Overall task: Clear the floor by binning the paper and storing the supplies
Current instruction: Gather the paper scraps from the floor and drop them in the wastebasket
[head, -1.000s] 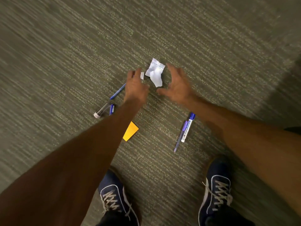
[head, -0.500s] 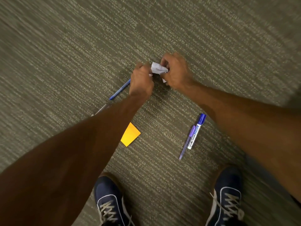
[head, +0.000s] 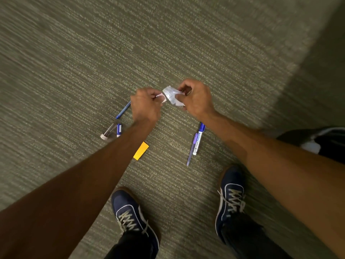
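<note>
Paper: crumpled paper (head: 170,95) is up off the floor (head: 74,71), between our hands.
Hands: left hand (head: 145,107) and right hand (head: 197,101) sit close together, both pinching it, ready for binning, we judge.
Supplies: blue marker (head: 199,141) and blue pen (head: 123,110) lie nearer us.

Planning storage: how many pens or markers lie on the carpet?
4: blue pen by the left hand, clear-barrelled one below it, blue marker and purple pen side by side below the right hand. A short blue piece is unclear; arms may hide more.
</note>
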A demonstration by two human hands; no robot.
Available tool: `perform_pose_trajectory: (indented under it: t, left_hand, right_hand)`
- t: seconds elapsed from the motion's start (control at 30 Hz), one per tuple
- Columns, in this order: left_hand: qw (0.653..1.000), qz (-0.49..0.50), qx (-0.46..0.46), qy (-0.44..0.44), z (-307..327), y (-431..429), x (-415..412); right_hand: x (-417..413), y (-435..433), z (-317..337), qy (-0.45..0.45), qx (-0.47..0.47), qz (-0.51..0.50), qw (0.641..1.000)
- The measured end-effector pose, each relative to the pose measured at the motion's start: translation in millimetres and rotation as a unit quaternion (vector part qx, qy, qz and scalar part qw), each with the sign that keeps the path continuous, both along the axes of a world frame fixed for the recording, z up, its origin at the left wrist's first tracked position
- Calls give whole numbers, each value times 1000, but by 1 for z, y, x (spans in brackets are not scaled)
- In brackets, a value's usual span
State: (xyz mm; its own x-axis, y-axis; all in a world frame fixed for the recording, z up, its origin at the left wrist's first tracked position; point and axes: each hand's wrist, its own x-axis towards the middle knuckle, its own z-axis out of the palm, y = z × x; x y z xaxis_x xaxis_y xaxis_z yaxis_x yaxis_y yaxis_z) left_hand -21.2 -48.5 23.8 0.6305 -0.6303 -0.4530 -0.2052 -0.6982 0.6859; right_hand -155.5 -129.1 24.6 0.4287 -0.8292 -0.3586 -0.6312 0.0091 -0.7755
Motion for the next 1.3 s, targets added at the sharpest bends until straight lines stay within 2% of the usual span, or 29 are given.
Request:
perform_pose_trajectory:
  t: [0.1,0.23,0.37,0.53,0.6,0.73,0.87,1.07,1.2,1.3]
  left_hand:
    - [999,9,-11,39,29,0,-20]
    - [997,-34,-40,50,75,2,-57]
    - [991,-68,-55,102,124,5,-106]
    - [975,-104,-43,192,174,3,-180]
    - [966,-125,-33,223,183,1,-211]
    - [954,-157,-10,254,183,-7,-270]
    - [951,-199,33,232,164,-14,-316]
    - [947,-268,96,150,129,-21,-354]
    - [935,-300,124,143,117,-27,-366]
    - [926,-316,135,157,118,-34,-370]
  right_hand:
    - [-25,7,34,-12,19,-43,999]
    - [-67,22,82,-36,15,-98,994]
    - [-118,40,126,-61,26,-168,984]
    - [-193,68,170,51,-29,-215,975]
    - [-223,78,185,68,-45,-240,967]
    - [-279,90,201,93,-36,-300,949]
    - [-326,96,194,122,7,-328,937]
    - [-367,98,163,139,46,-330,932]
    - [-378,91,143,128,81,-339,928]
    - [-382,86,136,153,89,-310,934]
